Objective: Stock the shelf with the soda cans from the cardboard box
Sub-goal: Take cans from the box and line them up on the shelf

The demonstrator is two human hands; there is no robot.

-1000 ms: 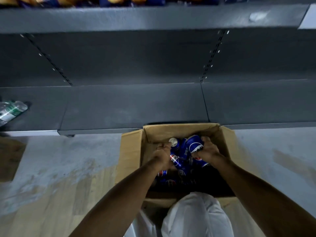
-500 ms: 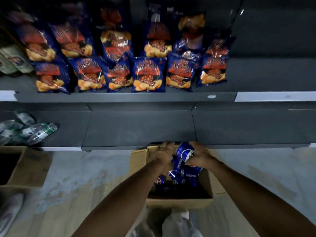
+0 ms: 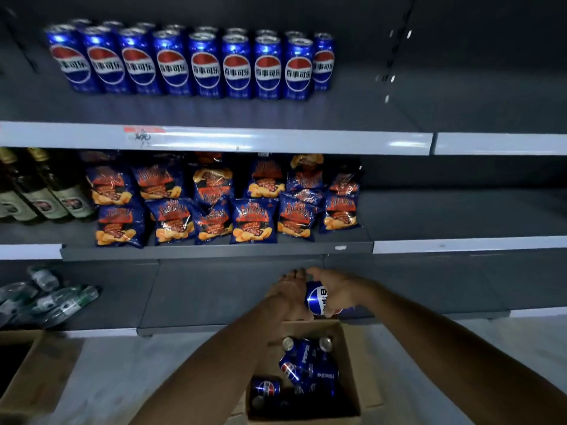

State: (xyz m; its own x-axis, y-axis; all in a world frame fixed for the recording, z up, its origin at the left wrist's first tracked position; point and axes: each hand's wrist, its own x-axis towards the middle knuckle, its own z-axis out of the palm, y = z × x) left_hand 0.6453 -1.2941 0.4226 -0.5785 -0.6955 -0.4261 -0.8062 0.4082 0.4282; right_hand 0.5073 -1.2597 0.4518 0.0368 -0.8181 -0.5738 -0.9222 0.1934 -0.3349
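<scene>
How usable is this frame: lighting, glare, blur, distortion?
Head view: dim overall; glare spots on the shelved cans; wide-angle bending of the shelf edge; soft blur on both hands around the held can and the water bottles.

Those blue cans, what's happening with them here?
A person is stocking a store shelf. Both hands, left and right, hold cans lifted above an open cardboard box on the floor, which has more loose cans inside. On the top shelf a row of cans already stands upright, with bare space to its right. Chip bags fill the shelf below.
</scene>
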